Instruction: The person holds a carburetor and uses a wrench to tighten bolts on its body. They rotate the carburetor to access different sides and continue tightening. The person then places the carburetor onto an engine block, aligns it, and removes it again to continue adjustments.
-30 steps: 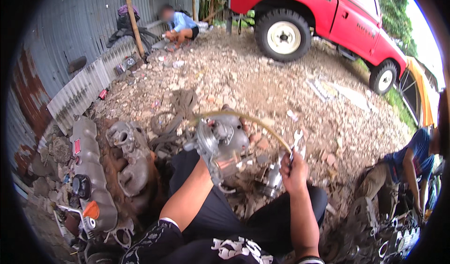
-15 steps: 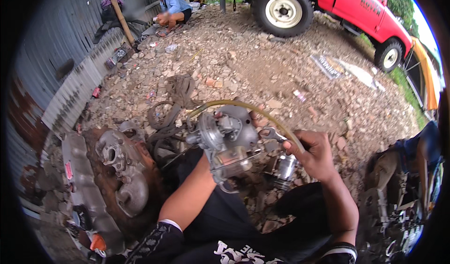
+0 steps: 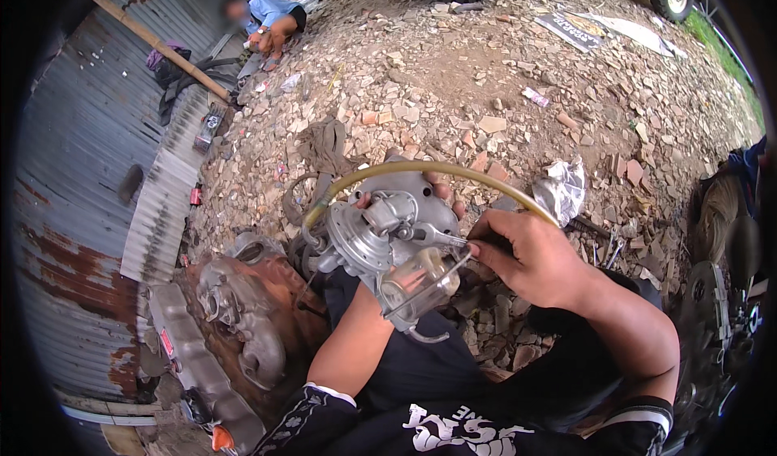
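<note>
My left hand grips a grey metal fuel pump from behind, its fingers wrapped over the edge of a rounded metal plate. Most of that palm is hidden. A clear glass bowl sits on the pump's near side under a wire bail. From the pump a yellowish hose arches over to the right and passes behind my right hand. That hand pinches a wrench, whose head lies against the pump between the plate and the bowl; whether it sits on a nut is too small to tell.
Greasy engine parts and a long grey cover lie at my left. More metal parts stand at the right. Crumpled silvery plastic rests on the rubble. A person crouches beside the corrugated wall.
My right hand has brought the wrench left, onto the pump. The pump has turned, showing its glass bowl more plainly. The view has tilted down and shifted.
</note>
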Demonstrator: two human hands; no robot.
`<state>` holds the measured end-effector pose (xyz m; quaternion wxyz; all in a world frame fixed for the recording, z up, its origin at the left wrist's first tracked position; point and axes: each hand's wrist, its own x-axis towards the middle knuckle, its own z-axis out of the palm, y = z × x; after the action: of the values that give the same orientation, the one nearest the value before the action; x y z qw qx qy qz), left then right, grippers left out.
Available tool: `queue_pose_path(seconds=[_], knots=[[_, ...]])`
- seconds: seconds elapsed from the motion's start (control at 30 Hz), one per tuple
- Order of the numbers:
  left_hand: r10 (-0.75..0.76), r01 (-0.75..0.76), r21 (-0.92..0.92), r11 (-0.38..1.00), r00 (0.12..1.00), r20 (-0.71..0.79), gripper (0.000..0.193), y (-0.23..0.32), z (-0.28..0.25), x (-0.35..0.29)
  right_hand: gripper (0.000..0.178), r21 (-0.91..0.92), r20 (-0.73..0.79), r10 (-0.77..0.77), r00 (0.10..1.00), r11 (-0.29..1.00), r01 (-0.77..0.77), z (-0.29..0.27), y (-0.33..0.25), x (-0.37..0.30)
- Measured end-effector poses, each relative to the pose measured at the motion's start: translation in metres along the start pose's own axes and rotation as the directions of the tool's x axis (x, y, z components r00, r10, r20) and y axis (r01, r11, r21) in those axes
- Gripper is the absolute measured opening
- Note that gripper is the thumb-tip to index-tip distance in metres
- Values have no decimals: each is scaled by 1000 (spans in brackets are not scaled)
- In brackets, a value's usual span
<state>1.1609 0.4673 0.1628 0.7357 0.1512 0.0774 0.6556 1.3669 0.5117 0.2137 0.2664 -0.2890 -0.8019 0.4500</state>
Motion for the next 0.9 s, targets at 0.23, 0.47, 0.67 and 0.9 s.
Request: queue_pose_path(seconds=[0.23, 0.47, 0.67, 0.9], knots=[[74, -65, -100, 993, 993, 89, 70, -14, -6, 14, 13, 519, 50, 253, 966, 820, -241, 36, 12, -26], [264, -253, -119, 960, 960, 89, 70, -31, -21, 25, 31, 834, 67, 330, 941, 500, -235, 82, 11, -48], [265, -256, -75, 964, 951, 161, 76, -41, -11, 23, 31, 894, 60, 267, 962, 415, -171, 92, 24, -58], [89, -94, 10, 996, 969, 229, 68, -25, -13, 11, 4, 670, 97, 209, 973, 709, -219, 42, 30, -42]])
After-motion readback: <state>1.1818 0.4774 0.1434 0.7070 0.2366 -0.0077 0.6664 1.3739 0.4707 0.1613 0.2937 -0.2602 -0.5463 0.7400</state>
